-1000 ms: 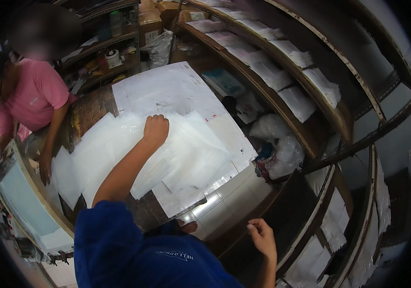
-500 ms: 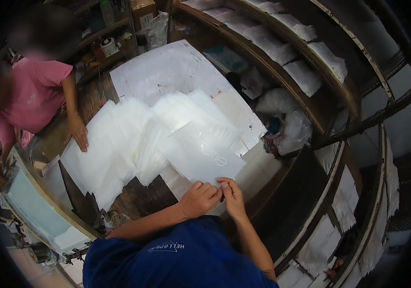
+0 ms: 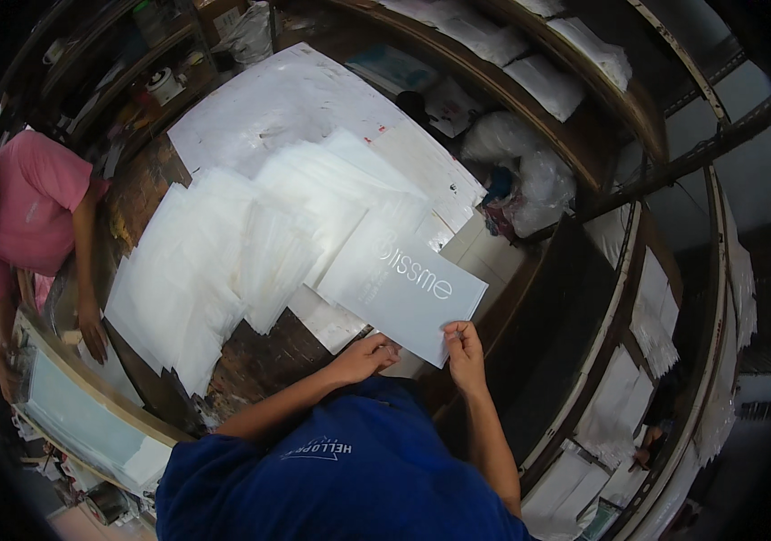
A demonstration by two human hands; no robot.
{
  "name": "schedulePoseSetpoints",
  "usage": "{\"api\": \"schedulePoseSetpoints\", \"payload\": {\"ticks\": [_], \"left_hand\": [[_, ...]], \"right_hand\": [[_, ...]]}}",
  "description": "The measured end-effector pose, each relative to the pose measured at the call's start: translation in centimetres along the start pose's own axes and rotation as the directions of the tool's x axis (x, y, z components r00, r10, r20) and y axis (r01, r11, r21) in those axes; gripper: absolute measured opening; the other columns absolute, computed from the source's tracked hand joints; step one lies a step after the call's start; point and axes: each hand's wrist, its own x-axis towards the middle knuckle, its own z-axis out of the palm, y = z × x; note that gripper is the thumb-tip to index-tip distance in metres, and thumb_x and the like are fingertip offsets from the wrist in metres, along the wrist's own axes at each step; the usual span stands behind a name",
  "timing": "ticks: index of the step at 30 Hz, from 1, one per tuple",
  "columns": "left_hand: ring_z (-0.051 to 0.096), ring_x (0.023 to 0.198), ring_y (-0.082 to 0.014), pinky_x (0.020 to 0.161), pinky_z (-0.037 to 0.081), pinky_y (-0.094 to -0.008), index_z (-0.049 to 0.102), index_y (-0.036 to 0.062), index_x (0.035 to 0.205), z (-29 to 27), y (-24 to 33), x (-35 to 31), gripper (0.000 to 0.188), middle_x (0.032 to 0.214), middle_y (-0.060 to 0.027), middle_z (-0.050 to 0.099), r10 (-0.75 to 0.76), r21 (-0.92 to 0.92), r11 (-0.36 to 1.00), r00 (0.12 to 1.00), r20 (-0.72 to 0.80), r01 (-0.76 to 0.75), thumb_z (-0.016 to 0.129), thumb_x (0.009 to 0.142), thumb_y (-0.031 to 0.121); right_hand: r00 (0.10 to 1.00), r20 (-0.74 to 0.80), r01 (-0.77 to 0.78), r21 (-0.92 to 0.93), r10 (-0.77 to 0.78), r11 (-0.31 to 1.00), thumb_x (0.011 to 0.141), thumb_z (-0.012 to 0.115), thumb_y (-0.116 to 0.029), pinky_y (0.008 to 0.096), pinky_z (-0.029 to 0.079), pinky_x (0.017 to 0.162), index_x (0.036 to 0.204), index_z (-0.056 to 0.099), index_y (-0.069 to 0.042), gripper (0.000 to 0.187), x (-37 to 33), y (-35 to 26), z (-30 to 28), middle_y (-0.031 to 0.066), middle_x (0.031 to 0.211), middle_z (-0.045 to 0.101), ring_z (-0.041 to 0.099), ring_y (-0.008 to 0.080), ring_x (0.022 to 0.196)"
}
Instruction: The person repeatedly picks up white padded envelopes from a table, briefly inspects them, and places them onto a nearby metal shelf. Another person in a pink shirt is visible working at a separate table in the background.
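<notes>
1. The left hand [image 3: 363, 358] grips the near edge of a pale grey flat bag [image 3: 403, 290] with printed lettering; its fingers are closed on the bag's lower left part.
2. The right hand [image 3: 464, 347] pinches the same bag at its near right corner, thumb and fingers drawn together on the edge.
3. The grey bag lies flat, tilted across the near right part of the table [image 3: 264, 356], partly over the white sheets beneath it and just in front of the person's chest.
4. To the left of the bag, a spread of overlapping translucent white bags [image 3: 223, 261] fans out over the table, reaching to its left edge.
5. Beyond the fan, a large white sheet [image 3: 286, 104] with small marks covers the far part of the table.
6. The person wears a blue shirt [image 3: 340, 469], seen from above at the lower edge.
7. A co-worker in a pink shirt [image 3: 29, 212] stands at the left, one hand [image 3: 92, 334] resting by a framed panel [image 3: 70, 410] well apart from the grey bag.
8. Curved wooden shelves [image 3: 574, 117] run along the right, holding white packets [image 3: 547, 86]; crumpled clear plastic [image 3: 520, 167] sits below them, near the table's far right corner.
</notes>
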Motion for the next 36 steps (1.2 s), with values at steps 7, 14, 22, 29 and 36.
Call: {"api": "schedulePoseSetpoints", "payload": {"ticks": [7,14,22,29,36], "left_hand": [[0.05,0.118,-0.0235,0.095,0.045,-0.0375,0.04,0.0017,0.129,-1.1,-0.8,0.6,0.04,0.13,-0.0131,0.048,-0.045,-0.588,0.808,0.999,0.01,0.042,0.044,0.09,0.001],[0.041,0.127,-0.0301,0.107,0.033,-0.0452,0.036,0.0035,0.133,-2.1,-0.2,0.1,0.052,0.136,-0.0156,0.042,0.044,-0.774,0.633,0.998,0.035,0.0,0.045,0.082,-0.002],[0.033,0.131,-0.0352,0.111,0.023,-0.0507,0.036,0.0026,0.135,-2.0,0.2,1.9,0.063,0.139,-0.0144,0.039,0.137,-0.775,0.632,0.981,0.135,0.018,0.053,0.074,0.008],[0.041,0.126,-0.0333,0.109,0.027,-0.0502,0.041,0.0072,0.134,0.9,2.1,5.0,0.062,0.136,-0.0144,0.044,0.168,-0.766,0.64,0.963,0.211,0.056,0.049,0.073,0.007],[0.05,0.118,-0.0278,0.102,0.039,-0.0465,0.046,0.0083,0.13,5.0,3.7,8.1,0.054,0.131,-0.0106,0.049,0.181,-0.585,0.803,0.886,0.426,0.116,0.048,0.076,0.011]], "right_hand": [[0.997,-0.033,0.062,-0.098,-0.065,0.993,0.095,0.048,-0.011,0.0219,0.04,0.073,0.095,0.055,-0.004,0.01,-1.2,0.7,-1.5,-0.0022,0.086,0.054,0.048,0.0073,0.079],[0.993,-0.104,0.029,-0.181,-0.048,0.983,0.094,0.05,-0.01,0.0215,0.04,0.072,0.091,0.055,-0.004,0.009,-3.1,0.5,-2.3,-0.0016,0.083,0.053,0.048,0.0066,0.078],[0.984,-0.176,-0.026,-0.277,-0.025,0.961,0.088,0.045,-0.002,0.0285,0.045,0.074,0.093,0.057,-0.001,0.013,-4.2,-2.6,-5.2,0.0068,0.082,0.058,0.055,0.0135,0.079],[0.916,0.047,0.348,-0.589,-0.399,0.729,0.077,0.045,0.002,0.04,0.046,0.082,0.096,0.056,0.002,0.022,-1.9,-13.4,-12.3,0.021,0.094,0.06,0.059,0.0354,0.091],[0.829,-0.067,0.268,-0.824,-0.556,0.5,0.081,0.054,-0.006,0.0373,0.047,0.082,0.096,0.058,-0.001,0.016,-6.2,-31.4,-19.4,0.0167,0.094,0.062,0.061,0.0287,0.092]]}}
